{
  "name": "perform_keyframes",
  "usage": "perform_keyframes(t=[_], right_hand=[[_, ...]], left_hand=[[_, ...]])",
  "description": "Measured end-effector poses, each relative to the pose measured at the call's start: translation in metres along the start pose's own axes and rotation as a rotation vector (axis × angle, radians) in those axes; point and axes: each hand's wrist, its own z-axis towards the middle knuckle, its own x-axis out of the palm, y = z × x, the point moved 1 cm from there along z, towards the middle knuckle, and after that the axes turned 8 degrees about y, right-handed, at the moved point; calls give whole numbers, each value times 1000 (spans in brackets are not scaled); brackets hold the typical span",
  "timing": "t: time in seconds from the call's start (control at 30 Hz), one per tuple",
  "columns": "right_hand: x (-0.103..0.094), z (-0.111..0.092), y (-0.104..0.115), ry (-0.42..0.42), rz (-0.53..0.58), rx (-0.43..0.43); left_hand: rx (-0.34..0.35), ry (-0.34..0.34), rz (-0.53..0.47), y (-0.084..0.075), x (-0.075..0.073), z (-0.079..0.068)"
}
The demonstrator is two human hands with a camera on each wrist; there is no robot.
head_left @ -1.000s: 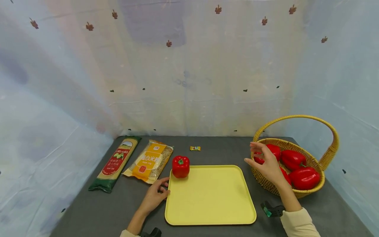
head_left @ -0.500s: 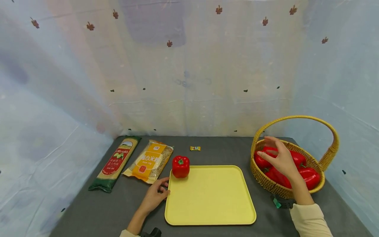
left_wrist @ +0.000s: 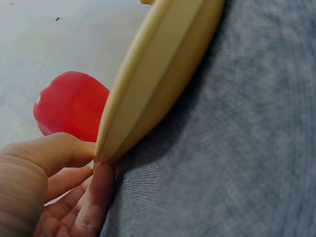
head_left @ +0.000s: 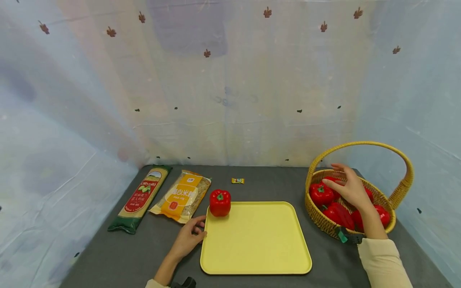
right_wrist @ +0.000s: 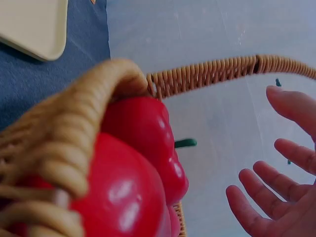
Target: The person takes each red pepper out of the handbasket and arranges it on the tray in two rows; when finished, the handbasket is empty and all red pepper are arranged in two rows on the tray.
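My left hand point(head_left: 188, 239) pinches the left rim of a yellow tray point(head_left: 257, 244); the left wrist view shows the thumb and fingertips meeting at the tray's edge point(left_wrist: 148, 84). A red bell pepper point(head_left: 220, 203) stands upright on the tray's far left corner. Over a wicker basket point(head_left: 312, 212) on the right, my right hand point(head_left: 353, 192) hovers with spread fingers and nothing in its grasp. Several red bell peppers point(head_left: 321, 195) lie in this basket, some partly covered by the hand and forearm. In the right wrist view the fingers are apart from a green-stemmed pepper point(right_wrist: 143, 133).
Left of the tray lie a yellow-and-white bag point(head_left: 181, 196) and a long green-and-red packet point(head_left: 141, 198). A small yellow wrapped candy point(head_left: 237, 181) sits behind the tray. The basket's tall handle point(head_left: 363, 143) arches over it, and a pale curtain point(head_left: 252, 100) hangs behind the table.
My right hand has moved rightward from the basket's left edge to above its middle, exposing the peppers on the left. The left hand, tray and the pepper on it stay put.
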Motion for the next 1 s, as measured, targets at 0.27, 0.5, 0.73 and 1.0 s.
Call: perform_keyframes(t=[0.27, 0.5, 0.73, 1.0], right_hand=[[-5, 7, -13, 13, 18, 37], [-8, 13, -24, 44, 51, 96], [-7, 16, -33, 78, 132, 123], [-3, 18, -43, 116, 121, 120]], left_hand=[[-8, -5, -2, 16, 0, 6], [4, -4, 2, 39, 1, 13], [17, -3, 6, 39, 1, 13], [6, -9, -15, 37, 1, 12]])
